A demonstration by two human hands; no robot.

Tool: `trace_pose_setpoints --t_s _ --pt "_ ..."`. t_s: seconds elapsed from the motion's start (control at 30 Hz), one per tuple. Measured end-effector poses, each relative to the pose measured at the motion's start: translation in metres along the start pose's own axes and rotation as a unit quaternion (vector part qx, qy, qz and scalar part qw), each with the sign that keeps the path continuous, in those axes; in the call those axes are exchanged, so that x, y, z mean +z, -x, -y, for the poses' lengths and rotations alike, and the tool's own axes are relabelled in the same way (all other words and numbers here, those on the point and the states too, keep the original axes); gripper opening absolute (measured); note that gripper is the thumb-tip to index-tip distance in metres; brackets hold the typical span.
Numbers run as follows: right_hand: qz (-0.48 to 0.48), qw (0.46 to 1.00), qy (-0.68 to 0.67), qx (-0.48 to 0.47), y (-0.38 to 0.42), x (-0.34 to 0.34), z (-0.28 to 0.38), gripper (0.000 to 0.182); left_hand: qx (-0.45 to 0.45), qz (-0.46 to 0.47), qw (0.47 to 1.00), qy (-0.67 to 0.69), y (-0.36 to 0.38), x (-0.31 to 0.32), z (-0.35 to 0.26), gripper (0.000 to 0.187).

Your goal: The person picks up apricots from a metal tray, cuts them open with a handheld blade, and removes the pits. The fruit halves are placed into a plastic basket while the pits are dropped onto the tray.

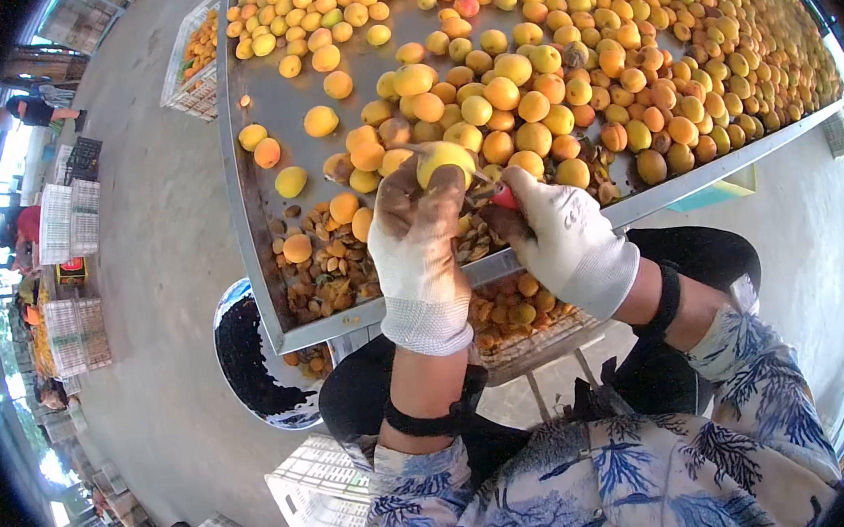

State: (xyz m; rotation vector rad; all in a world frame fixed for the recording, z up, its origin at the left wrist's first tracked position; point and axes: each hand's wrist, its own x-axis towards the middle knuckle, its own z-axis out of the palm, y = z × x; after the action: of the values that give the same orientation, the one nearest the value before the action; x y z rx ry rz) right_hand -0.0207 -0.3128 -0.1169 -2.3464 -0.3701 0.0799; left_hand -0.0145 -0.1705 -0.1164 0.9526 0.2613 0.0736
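Observation:
My left hand (418,244), in a stained white glove, grips a yellow apricot (446,163) above the near edge of a metal table (332,324). In my right hand (569,241), also gloved, is a small knife with a red handle (504,197). Its thin blade points at the apricot's right side; whether it cuts in is too small to tell. Loose apricots (500,93) lie on the table just beyond both hands. Left of my left hand, a heap of apricot pits and scraps (330,271) fills the table's near corner.
Below the table edge, a crate of apricot pieces (518,305) sits between my knees. A bowl with a dark inside (259,353) stands at the table's left corner. White crates (327,498) rest on the floor, and people are along the far left.

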Motion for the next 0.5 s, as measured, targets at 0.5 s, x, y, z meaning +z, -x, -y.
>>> trace_pose_setpoints --t_s 0.5 --pt "0.123 0.96 -0.249 0.036 -0.003 0.009 0.0 0.017 0.056 -0.052 0.991 -0.109 0.005 -0.011 0.0 0.019"
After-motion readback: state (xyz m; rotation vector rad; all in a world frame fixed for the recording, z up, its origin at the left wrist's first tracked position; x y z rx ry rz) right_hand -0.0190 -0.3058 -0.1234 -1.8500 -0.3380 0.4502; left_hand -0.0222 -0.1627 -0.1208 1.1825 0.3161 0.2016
